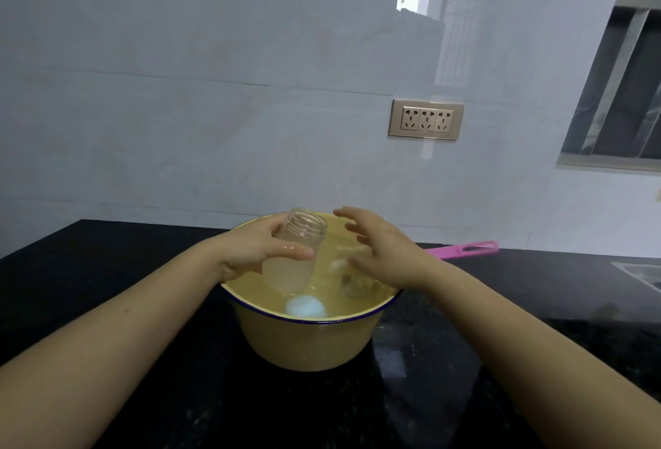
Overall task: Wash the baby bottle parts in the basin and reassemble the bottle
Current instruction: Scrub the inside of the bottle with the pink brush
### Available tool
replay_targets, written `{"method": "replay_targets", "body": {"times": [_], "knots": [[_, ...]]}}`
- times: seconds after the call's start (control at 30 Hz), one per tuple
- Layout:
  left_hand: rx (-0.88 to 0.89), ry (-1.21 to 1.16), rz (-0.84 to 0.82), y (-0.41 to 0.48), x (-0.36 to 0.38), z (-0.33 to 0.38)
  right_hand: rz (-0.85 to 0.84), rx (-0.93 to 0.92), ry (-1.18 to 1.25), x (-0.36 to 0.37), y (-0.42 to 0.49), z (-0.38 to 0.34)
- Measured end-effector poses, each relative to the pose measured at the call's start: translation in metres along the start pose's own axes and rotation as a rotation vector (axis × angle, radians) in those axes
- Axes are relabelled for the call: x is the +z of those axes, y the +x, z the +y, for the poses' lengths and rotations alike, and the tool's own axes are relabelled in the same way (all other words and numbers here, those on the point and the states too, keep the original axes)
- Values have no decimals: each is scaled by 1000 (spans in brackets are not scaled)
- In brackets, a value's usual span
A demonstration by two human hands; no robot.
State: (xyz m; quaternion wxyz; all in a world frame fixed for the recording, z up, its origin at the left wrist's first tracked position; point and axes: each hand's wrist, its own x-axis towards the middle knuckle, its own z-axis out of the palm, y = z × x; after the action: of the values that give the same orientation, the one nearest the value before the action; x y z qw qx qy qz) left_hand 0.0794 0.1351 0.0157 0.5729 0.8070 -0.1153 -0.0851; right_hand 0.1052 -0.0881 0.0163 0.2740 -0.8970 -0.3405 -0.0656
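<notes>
A yellow basin [307,345] with a dark blue rim stands on the black counter and holds water. My left hand [252,252] grips a clear bottle body [297,252], tilted, with its threaded mouth up and its base dipped in the water. My right hand [384,252] hovers over the basin's right side with fingers spread and holds nothing. A pale blue round part [305,306] floats near the front rim. Blurred pale parts [352,284] lie under the water below my right hand.
A pink handle [465,249] lies on the counter behind the basin to the right. A wall socket plate [426,120] sits on the tiled wall. A sink edge [640,273] shows at the far right, with a window above it.
</notes>
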Motion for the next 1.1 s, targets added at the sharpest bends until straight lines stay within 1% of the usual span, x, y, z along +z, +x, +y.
{"method": "replay_targets", "body": {"times": [0.07,0.13,0.2,0.23,0.3,0.37,0.47,0.63,0.7,0.87,1.1], "knots": [[-12,-102,-5,-1,1,0,-98,50,-124,-4,-3,2],[-24,-210,4,-1,0,-2,-194,177,-327,-7,-5,2],[-58,-314,11,-2,1,1,-216,265,-561,-9,-6,3],[-85,-352,4,-2,2,3,-202,285,-624,-10,-6,4],[-139,-388,-38,-2,8,8,-192,304,-615,-10,-5,3],[-178,-385,-82,0,15,12,-224,294,-611,-10,-5,1],[-235,-296,-136,1,22,19,-257,277,-648,-9,-6,-2],[-345,-21,-172,1,15,29,-233,256,-648,-9,-8,-1],[-400,182,-165,-1,11,38,-217,245,-654,-7,-8,-1],[-480,833,-136,0,17,61,-201,243,-663,-2,-7,2],[-472,1402,-155,5,22,85,-197,245,-649,-3,-6,2]]}}
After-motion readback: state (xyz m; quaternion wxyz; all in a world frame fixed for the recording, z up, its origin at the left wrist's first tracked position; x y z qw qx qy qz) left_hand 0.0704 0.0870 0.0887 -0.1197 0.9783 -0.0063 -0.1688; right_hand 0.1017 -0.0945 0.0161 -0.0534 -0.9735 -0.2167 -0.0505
